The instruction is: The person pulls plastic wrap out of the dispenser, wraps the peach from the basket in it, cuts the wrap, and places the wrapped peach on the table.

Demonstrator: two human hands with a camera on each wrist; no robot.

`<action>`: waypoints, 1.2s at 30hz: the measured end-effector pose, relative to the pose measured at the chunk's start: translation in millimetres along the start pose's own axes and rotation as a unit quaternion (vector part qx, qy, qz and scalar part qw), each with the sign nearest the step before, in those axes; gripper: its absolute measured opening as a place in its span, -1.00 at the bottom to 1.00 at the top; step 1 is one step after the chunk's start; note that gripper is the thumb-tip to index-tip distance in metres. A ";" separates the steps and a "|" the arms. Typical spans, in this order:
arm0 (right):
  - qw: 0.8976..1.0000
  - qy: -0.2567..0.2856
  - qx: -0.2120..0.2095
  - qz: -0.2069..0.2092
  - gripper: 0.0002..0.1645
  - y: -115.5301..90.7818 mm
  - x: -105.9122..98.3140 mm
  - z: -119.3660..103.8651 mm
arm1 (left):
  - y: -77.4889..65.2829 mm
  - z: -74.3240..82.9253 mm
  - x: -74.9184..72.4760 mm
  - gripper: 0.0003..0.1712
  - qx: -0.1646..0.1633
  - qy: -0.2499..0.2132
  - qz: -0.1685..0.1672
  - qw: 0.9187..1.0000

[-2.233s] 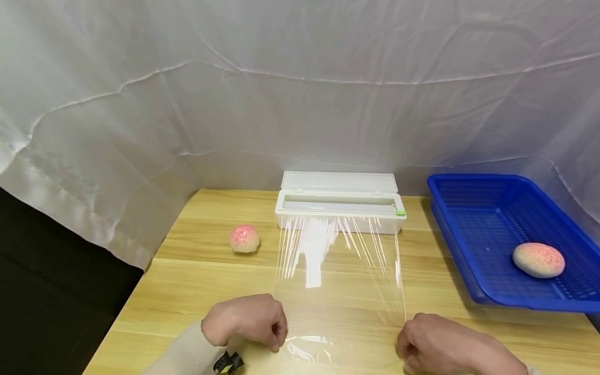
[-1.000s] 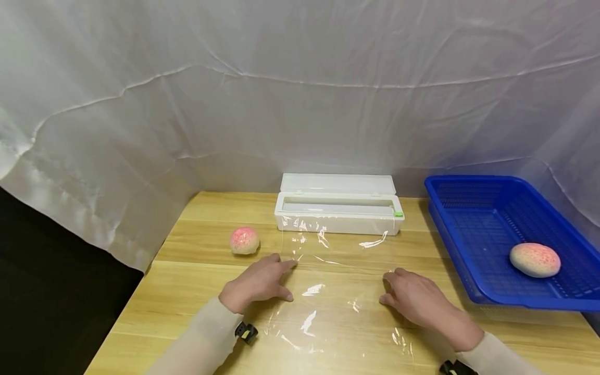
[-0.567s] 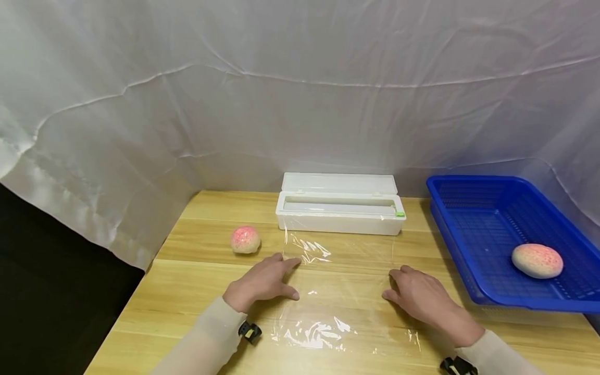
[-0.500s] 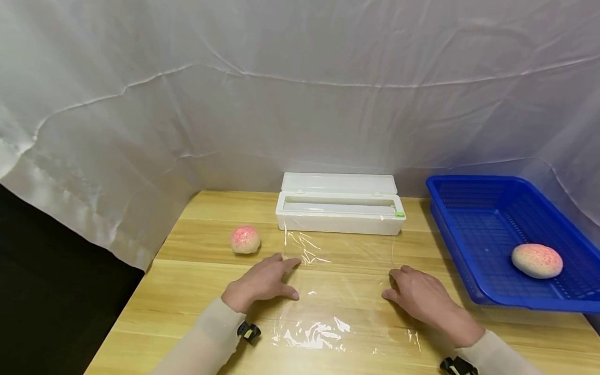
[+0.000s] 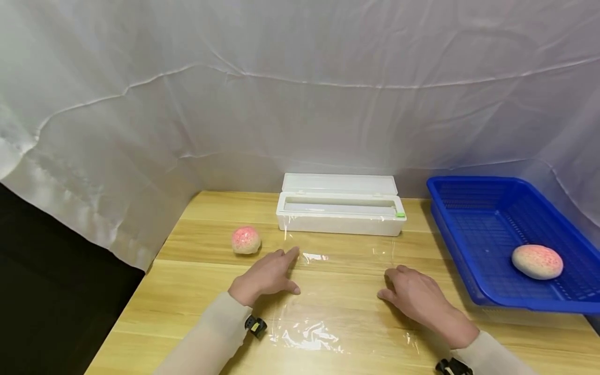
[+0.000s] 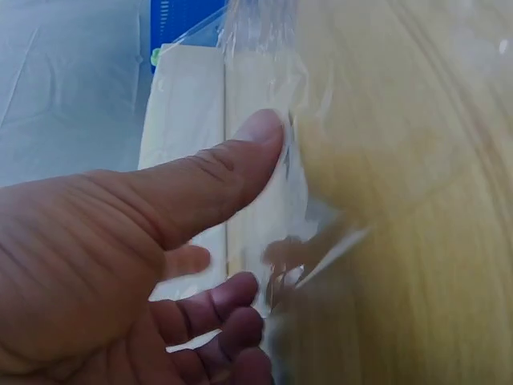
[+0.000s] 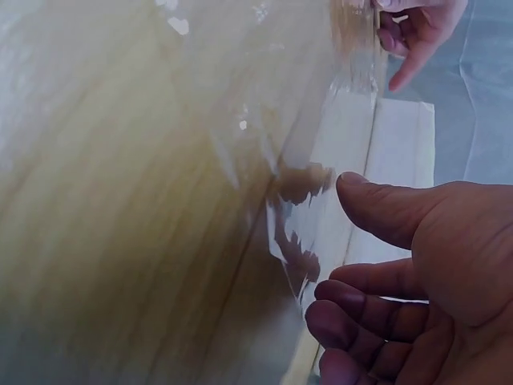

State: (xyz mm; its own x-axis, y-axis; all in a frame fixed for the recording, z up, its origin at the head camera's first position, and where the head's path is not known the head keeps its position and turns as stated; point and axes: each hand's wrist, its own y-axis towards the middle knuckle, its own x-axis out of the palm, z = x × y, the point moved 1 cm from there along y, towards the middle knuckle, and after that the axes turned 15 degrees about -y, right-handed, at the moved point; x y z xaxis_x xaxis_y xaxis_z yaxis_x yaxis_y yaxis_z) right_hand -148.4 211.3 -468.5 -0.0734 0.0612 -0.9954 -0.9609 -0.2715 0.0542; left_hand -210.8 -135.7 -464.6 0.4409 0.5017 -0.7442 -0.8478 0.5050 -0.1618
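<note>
A sheet of clear cling film (image 5: 309, 336) lies on the table in front of the white cling film dispenser (image 5: 342, 225), whose lid stands raised. At the film's left side is my left hand (image 5: 268, 276), its thumb and forefinger spread apart; in the left wrist view the thumb lies close to the crinkled film edge. My right hand (image 5: 414, 297) is by the right side of the sheet, fingers loosely bent. A gap shows between its thumb and fingers in the right wrist view, with the film (image 7: 292, 233) just beyond. I cannot tell whether the fingertips touch it.
A pink-and-cream, peach-like round thing (image 5: 246, 240) sits left of the dispenser. On the right stands a blue plastic basket (image 5: 473, 271) with a similar, longer one (image 5: 537, 262) inside. Pale cloth (image 5: 300, 120) hangs behind the wooden table (image 5: 187, 291).
The film was stretched toward me from the dispenser with both hands gripping its near corners. Now it lies flat, and the hands have let go and moved forward to its sides.
</note>
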 end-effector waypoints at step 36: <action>0.991 -0.039 0.054 0.115 -0.82 7.1 -102.1 80.5 | -0.9 -13.3 1.7 0.10 -0.025 -0.024 0.003 0.999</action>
State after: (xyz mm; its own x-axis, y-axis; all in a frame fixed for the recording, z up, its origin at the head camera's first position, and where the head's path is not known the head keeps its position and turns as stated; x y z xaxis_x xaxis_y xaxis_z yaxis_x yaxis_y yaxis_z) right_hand -169.2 280.5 -360.2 -0.3107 0.0850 -0.9467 -0.9388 -0.1832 0.2917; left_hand -213.1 -144.6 -474.4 0.4487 0.5383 -0.7134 -0.8636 0.4664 -0.1913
